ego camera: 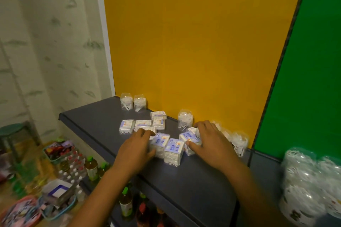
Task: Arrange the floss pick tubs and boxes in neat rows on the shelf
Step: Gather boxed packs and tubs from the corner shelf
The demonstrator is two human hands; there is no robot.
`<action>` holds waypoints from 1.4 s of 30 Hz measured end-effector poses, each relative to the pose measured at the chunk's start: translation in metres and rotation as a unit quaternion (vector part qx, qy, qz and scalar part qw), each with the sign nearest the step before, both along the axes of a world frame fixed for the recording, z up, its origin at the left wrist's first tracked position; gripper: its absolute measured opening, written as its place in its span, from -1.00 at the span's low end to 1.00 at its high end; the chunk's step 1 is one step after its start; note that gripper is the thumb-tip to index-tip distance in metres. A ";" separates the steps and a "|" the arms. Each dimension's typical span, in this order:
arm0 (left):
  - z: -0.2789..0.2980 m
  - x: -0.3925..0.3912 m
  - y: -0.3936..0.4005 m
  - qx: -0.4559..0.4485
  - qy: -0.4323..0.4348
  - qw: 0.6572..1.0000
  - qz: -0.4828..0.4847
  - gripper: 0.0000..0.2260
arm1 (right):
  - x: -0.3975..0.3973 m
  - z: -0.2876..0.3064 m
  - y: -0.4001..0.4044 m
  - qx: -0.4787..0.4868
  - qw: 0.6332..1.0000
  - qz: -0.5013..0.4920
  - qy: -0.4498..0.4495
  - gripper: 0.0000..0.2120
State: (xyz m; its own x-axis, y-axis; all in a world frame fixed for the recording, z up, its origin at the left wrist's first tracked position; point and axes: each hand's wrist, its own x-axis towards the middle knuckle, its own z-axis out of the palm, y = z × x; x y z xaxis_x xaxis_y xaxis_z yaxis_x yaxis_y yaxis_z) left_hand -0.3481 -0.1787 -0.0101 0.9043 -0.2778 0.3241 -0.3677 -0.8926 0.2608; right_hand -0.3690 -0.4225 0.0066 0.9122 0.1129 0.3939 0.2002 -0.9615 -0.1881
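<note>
i'm bracketing three boxes (167,146) between left hand (137,144) and right hand (206,142), fingers loosely curved against the outer boxes; squeezing evenly should align them.

Single head-worn wide-angle view, looking forward and down from above the shelf (103,125), close in, with both forearms entering from the bottom edge. Faces the yellow back panel (184,42), which fills the upper frame; green panel (304,79) at right, floor clutter at lower left. Edges blurred and distorted.
</note>
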 end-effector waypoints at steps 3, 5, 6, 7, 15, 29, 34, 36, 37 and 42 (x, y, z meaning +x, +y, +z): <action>-0.010 0.017 0.003 -0.008 0.012 1.000 -0.026 -0.54 | 0.009 -0.006 0.008 0.005 1.000 -0.019 0.016 -0.42; -0.017 0.025 0.004 -0.007 0.017 0.999 -0.049 -0.53 | 0.012 -0.009 0.012 0.019 0.999 -0.036 0.022 -0.42; -0.021 0.028 0.005 -0.006 0.020 0.998 -0.058 -0.53 | 0.013 -0.011 0.015 0.024 0.999 -0.040 0.026 -0.43; -0.025 0.031 0.006 -0.005 0.023 0.998 -0.064 -0.54 | 0.014 -0.013 0.017 0.029 0.998 -0.042 0.029 -0.44; -0.051 0.044 0.007 -0.055 0.028 0.995 -0.076 -0.50 | 0.007 -0.029 0.033 0.050 0.996 -0.069 0.026 -0.46; -0.037 0.061 0.017 -0.210 0.047 0.974 -0.069 -0.53 | 0.001 -0.013 0.036 0.052 0.996 -0.064 0.037 -0.51; -0.019 0.065 0.032 -0.314 0.033 0.940 -0.131 -0.43 | 0.012 -0.007 0.043 0.040 0.992 -0.006 0.119 -0.36; -0.016 0.064 0.040 -0.329 0.024 0.932 -0.149 -0.41 | 0.017 -0.007 0.045 0.030 0.985 -0.015 0.167 -0.24; -0.016 0.063 0.044 -0.333 0.020 0.930 -0.153 -0.41 | 0.021 -0.007 0.046 0.024 0.983 -0.021 0.181 -0.20; -0.019 0.058 0.061 -0.338 0.025 0.927 -0.161 -0.43 | 0.035 -0.007 0.050 -0.043 0.974 -0.045 0.217 -0.14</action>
